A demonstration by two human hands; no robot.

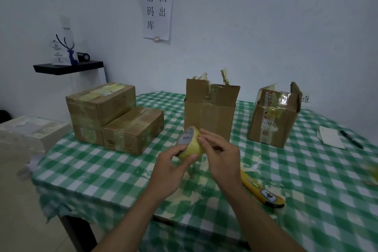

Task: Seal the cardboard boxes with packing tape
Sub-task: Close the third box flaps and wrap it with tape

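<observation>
Between the fingers (205, 141), tape roll (193, 146)

Green-checked table (92, 170) carries taped boxes (133, 129), 2 open boxes (208, 116), a yellow cutter (263, 192), pen (351, 139), paper slip (331, 137).

Held in the left grip (173, 168) and the right grip (221, 149): tape roll (191, 145) of glossy, yellowish plastic film, wound on a matt grey paper-faced core. Beneath the grips, smooth green-and-white checked plastic cloth (102, 170) with a faint sheen over the desk (77, 233), stuck with crinkled, shiny film scraps (204, 172). Beyond the grips, cardboard boxes (210, 116): matt brown, corrugated at the cut edges, banded with glossy tape strips (270, 106). Just right of the right grip, knife (263, 192) in smooth yellow plastic. Farther right, matt white paper slip (331, 136).
</observation>
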